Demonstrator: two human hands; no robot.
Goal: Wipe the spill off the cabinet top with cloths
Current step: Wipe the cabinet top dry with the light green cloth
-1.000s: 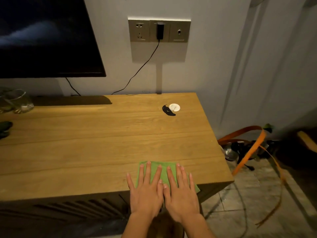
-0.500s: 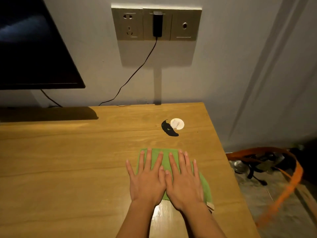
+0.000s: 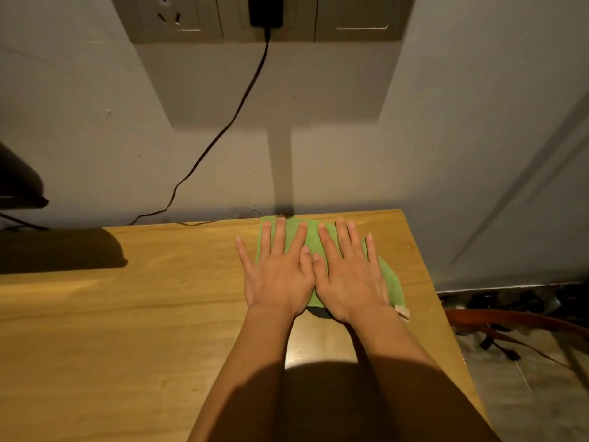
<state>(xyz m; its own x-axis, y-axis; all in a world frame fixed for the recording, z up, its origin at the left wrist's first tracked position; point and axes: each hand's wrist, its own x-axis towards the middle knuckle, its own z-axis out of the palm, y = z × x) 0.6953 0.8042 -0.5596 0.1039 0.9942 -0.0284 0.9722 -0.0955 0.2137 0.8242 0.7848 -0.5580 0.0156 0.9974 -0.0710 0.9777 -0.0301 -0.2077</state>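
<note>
A green cloth lies flat on the wooden cabinet top, close to the back edge by the wall. My left hand and my right hand press down on it side by side, palms flat, fingers spread, thumbs touching. A dark sliver of the spill shows at the cloth's near edge between my wrists. The rest of the spill and the white disc are hidden under the cloth. A pale tag sticks out at the cloth's right corner.
The wall rises right behind the cloth, with a socket panel, a black plug and its cable running down to the cabinet. A dark screen corner sits at left. Beyond the cabinet's right edge, an orange strap lies on the floor.
Both hands have pushed the green cloth away from the front edge towards the wall, over the dark spill and the white disc. The camera has moved in closer.
</note>
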